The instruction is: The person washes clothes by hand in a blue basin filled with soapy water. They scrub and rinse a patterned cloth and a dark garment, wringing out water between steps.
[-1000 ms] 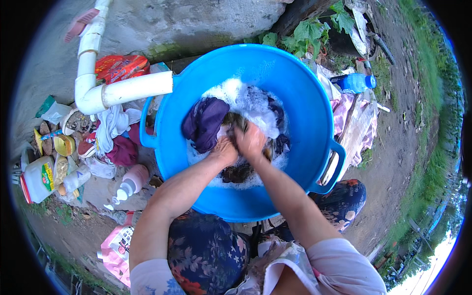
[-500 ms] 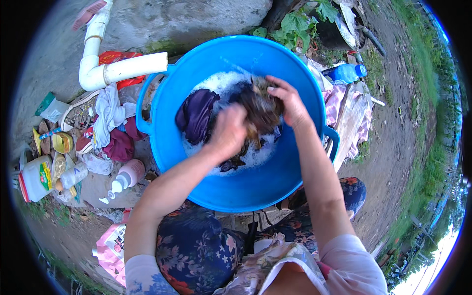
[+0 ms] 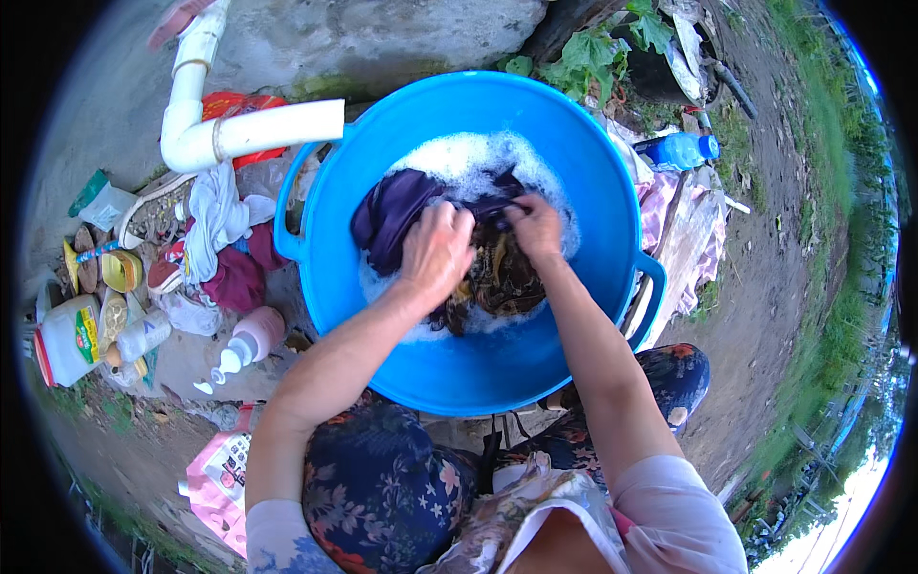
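Both my hands are inside a big blue plastic tub (image 3: 488,375) of soapy water. My left hand (image 3: 437,249) is closed on the dark purple cloth (image 3: 390,218), which lies bunched on the tub's left side. With bent fingers my right hand (image 3: 537,230) grips a dark purple stretch of cloth that runs between the hands. Below them a brown and black patterned cloth (image 3: 505,275) lies wet in the water. White suds (image 3: 473,156) gather along the far side. The fingertips of both hands are partly hidden in the fabric.
A white pipe (image 3: 273,132) ends just over the tub's upper left rim. To the left lie a pink bottle (image 3: 256,335), a white jug (image 3: 72,340), shoes and maroon cloth (image 3: 236,282). A blue bottle (image 3: 681,151) and a board (image 3: 684,239) are at the right.
The patterned cloth, lifted and blurred before, now lies lower in the water. My right hand has come down and inward onto dark purple cloth. More suds show at the far side.
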`<state>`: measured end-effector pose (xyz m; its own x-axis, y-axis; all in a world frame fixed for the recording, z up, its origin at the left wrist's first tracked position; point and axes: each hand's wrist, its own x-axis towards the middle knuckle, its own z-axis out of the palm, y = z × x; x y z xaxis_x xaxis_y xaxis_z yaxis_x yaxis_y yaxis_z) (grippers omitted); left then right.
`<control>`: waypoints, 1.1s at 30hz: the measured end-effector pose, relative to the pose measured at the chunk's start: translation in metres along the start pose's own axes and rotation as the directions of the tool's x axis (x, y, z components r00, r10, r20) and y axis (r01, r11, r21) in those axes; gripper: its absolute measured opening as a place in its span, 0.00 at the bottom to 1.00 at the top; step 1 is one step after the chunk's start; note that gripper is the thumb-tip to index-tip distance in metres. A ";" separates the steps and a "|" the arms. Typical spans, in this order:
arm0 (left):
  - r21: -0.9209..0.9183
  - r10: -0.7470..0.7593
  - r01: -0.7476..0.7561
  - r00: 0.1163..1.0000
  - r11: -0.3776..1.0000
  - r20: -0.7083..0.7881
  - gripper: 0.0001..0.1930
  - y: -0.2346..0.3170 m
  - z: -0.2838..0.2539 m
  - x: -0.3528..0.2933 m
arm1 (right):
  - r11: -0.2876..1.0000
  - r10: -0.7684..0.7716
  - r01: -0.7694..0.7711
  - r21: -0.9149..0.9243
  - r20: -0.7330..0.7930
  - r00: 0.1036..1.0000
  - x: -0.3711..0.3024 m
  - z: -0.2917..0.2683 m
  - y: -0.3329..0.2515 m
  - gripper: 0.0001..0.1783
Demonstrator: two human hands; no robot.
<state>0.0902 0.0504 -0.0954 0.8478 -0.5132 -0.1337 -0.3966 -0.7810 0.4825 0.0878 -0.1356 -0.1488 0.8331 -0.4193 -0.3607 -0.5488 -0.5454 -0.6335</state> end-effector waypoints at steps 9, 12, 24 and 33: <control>-0.895 0.078 0.148 0.977 0.421 0.198 0.39 0.017 0.003 0.002 | 0.461 0.292 -0.445 0.767 0.343 0.893 -0.093 -0.046 -0.013 0.14; -0.313 0.109 -0.030 0.965 0.949 0.239 0.40 -0.002 0.002 -0.002 | 0.939 -0.321 0.323 -0.120 0.036 0.947 -0.084 -0.063 -0.004 0.16; -0.080 -0.133 0.151 0.972 0.985 0.196 0.47 -0.023 0.052 -0.023 | 0.859 -0.491 0.484 -0.166 -0.003 0.871 -0.063 -0.003 -0.017 0.14; -0.060 -0.010 0.020 0.987 0.998 0.159 0.28 -0.019 0.050 -0.014 | 0.928 -0.276 0.301 -0.218 0.139 0.951 0.008 0.052 -0.045 0.17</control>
<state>0.0682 0.0552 -0.1461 0.7849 -0.5553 -0.2749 -0.3580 -0.7685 0.5304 0.1225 -0.0763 -0.1588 0.9533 -0.1475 -0.2635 -0.2737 -0.7908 -0.5475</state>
